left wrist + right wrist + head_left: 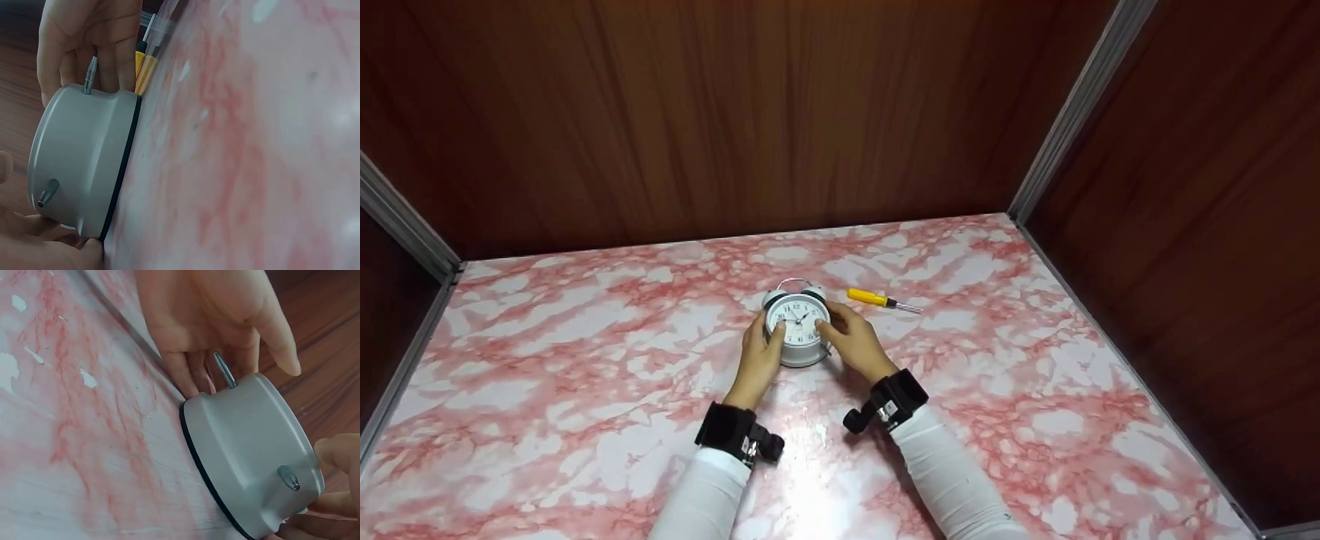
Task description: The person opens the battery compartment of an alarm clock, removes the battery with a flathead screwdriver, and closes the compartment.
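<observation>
A white twin-bell alarm clock [799, 352] lies on its back on the table, its dial facing up. From its left side my left hand [760, 358] grips it, fingers along the casing and thumb over the dial. My right hand [856, 343] holds the opposite side the same way. In the left wrist view the grey casing [84, 146] shows two metal feet, and its black back rim meets the table. The right wrist view shows the casing [242, 433] between both hands, with some fingertips hidden behind it.
A yellow-handled screwdriver [874, 298] lies just right of the clock, its metal shaft pointing right. The pink-and-white marbled table [585, 375] is bounded by a brown wood-grain back panel [735, 112] and a right side panel [1200, 225] with metal corner strips.
</observation>
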`<state>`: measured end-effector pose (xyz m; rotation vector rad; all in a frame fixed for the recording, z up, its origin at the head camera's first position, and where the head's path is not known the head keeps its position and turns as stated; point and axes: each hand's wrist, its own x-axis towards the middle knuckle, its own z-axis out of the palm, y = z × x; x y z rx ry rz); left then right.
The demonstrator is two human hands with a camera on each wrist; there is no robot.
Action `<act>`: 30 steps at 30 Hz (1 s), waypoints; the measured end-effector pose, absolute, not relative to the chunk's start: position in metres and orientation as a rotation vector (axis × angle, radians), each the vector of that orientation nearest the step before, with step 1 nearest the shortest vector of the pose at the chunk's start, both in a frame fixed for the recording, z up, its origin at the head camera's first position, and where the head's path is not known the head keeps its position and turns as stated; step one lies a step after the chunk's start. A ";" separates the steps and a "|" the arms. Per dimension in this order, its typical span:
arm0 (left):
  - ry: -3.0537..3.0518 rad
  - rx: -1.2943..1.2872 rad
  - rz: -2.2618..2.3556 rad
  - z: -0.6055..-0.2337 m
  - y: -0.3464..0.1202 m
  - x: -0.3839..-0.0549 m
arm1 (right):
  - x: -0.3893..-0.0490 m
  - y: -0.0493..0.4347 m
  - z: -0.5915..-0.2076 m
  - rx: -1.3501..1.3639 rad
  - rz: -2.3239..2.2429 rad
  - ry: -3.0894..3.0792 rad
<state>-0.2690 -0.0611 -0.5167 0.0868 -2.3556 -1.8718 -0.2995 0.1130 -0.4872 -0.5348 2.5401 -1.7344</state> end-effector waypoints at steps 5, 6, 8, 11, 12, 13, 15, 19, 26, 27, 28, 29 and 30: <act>-2.378 0.028 -1.872 -0.517 -0.065 -0.267 | -0.295 0.112 -0.482 -0.547 -1.771 2.536; -2.385 0.010 -1.864 -0.517 -0.066 -0.268 | -0.297 0.112 -0.486 -0.544 -1.782 2.534; -2.389 -0.007 -1.858 -0.517 -0.067 -0.268 | -0.302 0.112 -0.494 -0.533 -1.789 2.538; -2.389 -0.022 -1.845 -0.518 -0.069 -0.268 | -0.310 0.113 -0.507 -0.516 -1.801 2.523; -2.385 -0.033 -1.840 -0.518 -0.069 -0.268 | -0.311 0.113 -0.509 -0.516 -1.801 2.521; -2.383 -0.037 -1.837 -0.518 -0.069 -0.267 | -0.312 0.113 -0.511 -0.514 -1.806 2.515; -2.378 -0.052 -1.831 -0.518 -0.069 -0.267 | -0.312 0.113 -0.512 -0.514 -1.827 2.492; -2.372 -0.084 -1.841 -0.518 -0.069 -0.266 | -0.309 0.113 -0.506 -0.482 -1.870 2.443; -2.392 -0.023 -1.864 -0.513 -0.065 -0.268 | -0.310 0.113 -0.505 -0.463 -1.875 2.451; -2.392 -0.006 -1.864 -0.512 -0.064 -0.268 | -0.313 0.113 -0.510 -0.457 -1.873 2.459; -2.392 0.013 -1.866 -0.512 -0.063 -0.269 | -0.313 0.113 -0.510 -0.449 -1.876 2.460; -2.389 0.030 -1.866 -0.512 -0.063 -0.269 | -0.314 0.113 -0.511 -0.441 -1.883 2.457; -2.388 0.048 -1.863 -0.512 -0.063 -0.269 | -0.314 0.113 -0.512 -0.430 -1.893 2.453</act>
